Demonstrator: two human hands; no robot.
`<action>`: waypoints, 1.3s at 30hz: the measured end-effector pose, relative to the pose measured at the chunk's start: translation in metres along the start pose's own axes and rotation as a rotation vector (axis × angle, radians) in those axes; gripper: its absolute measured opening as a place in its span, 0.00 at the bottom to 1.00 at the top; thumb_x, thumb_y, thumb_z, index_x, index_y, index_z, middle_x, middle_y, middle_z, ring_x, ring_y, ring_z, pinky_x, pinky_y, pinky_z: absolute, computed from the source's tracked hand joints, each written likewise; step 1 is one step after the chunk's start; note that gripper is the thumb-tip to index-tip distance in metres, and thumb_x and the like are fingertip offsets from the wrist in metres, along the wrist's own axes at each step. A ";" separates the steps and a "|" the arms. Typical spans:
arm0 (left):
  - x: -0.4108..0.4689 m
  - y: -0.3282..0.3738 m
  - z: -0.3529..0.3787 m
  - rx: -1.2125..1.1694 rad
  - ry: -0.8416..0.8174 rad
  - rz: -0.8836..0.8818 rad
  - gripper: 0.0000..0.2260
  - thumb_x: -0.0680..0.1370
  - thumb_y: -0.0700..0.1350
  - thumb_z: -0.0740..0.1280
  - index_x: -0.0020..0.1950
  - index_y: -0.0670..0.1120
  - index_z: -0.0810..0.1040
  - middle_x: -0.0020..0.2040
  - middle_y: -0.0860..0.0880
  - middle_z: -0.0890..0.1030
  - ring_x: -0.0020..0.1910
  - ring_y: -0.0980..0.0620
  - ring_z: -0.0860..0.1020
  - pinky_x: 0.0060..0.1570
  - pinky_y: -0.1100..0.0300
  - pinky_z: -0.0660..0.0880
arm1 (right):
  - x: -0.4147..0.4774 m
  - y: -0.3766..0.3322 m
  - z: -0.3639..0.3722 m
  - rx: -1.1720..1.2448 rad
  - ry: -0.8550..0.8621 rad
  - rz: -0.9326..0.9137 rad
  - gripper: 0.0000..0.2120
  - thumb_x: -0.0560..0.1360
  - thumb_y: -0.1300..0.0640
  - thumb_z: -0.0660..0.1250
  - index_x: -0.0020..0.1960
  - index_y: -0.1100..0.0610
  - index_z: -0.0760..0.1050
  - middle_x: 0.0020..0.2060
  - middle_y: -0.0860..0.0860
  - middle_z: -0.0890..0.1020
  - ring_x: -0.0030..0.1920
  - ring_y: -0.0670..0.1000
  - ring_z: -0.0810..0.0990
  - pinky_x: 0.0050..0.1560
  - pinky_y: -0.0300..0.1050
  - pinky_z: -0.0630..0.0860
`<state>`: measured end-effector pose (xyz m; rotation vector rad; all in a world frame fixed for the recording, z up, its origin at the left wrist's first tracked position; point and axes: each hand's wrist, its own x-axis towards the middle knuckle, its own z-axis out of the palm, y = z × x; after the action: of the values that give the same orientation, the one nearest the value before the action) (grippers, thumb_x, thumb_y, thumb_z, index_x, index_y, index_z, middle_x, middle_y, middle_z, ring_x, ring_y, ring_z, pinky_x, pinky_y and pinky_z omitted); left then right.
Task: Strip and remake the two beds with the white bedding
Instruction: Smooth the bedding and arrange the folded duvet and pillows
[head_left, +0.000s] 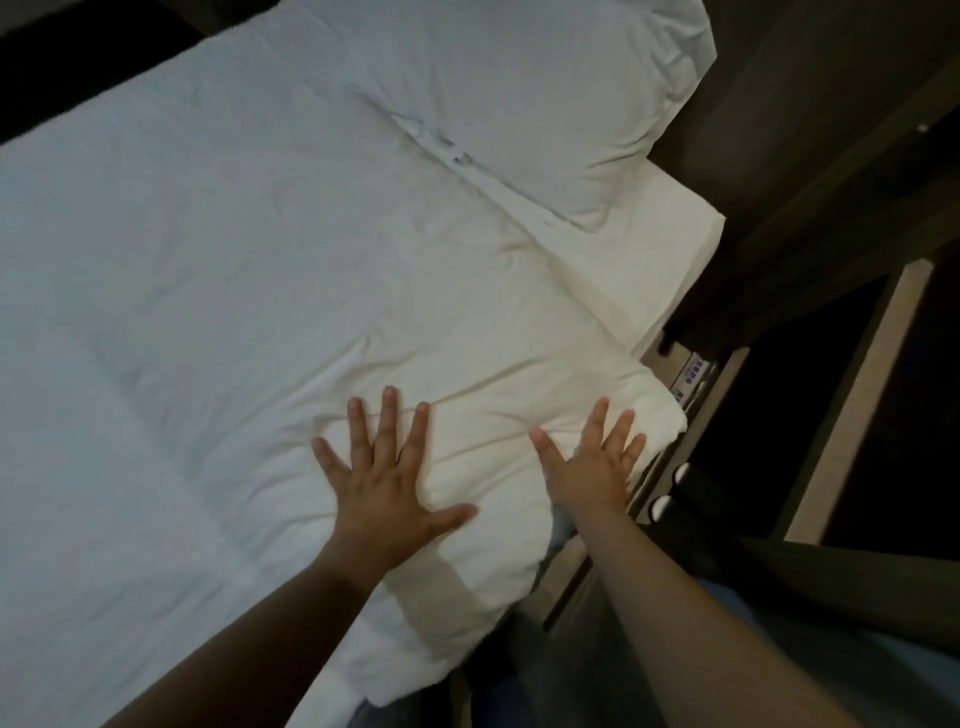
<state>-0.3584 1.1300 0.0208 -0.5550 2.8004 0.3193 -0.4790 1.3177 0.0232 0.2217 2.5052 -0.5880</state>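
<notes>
Two forearms reach up from six o'clock; left hand (387, 480) and right hand (595, 460) press the white duvet (260, 260), fingers spread. Best smoothed outward toward the pillow (545, 93) at one o'clock.

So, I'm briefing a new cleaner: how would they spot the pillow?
Start at the white bed. At its far end, by the dark wooden panel, lies the pillow. It alone is plump and raised; the duvet beside it lies flat.
</notes>
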 end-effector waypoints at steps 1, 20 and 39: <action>-0.008 0.000 0.002 -0.017 -0.021 -0.037 0.55 0.59 0.83 0.49 0.78 0.55 0.38 0.77 0.47 0.33 0.74 0.38 0.31 0.65 0.26 0.41 | -0.009 -0.001 0.000 0.051 -0.001 0.038 0.48 0.69 0.26 0.57 0.76 0.43 0.32 0.75 0.49 0.31 0.75 0.58 0.32 0.72 0.64 0.47; -0.065 -0.022 0.007 -0.149 -0.073 0.048 0.41 0.73 0.70 0.56 0.78 0.56 0.40 0.78 0.48 0.37 0.77 0.45 0.39 0.74 0.43 0.43 | -0.198 0.083 0.138 0.804 -0.399 -0.097 0.18 0.72 0.56 0.74 0.59 0.53 0.72 0.49 0.43 0.79 0.47 0.38 0.78 0.41 0.26 0.73; -0.080 -0.030 0.023 0.079 -0.184 0.269 0.50 0.63 0.80 0.54 0.75 0.61 0.32 0.75 0.54 0.29 0.74 0.45 0.30 0.67 0.28 0.39 | -0.228 0.133 0.161 0.777 0.013 0.004 0.05 0.74 0.57 0.71 0.50 0.55 0.78 0.42 0.47 0.82 0.47 0.51 0.81 0.42 0.43 0.77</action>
<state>-0.2700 1.1364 0.0189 -0.1220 2.6930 0.2943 -0.1751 1.3556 -0.0204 0.5096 2.1630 -1.5347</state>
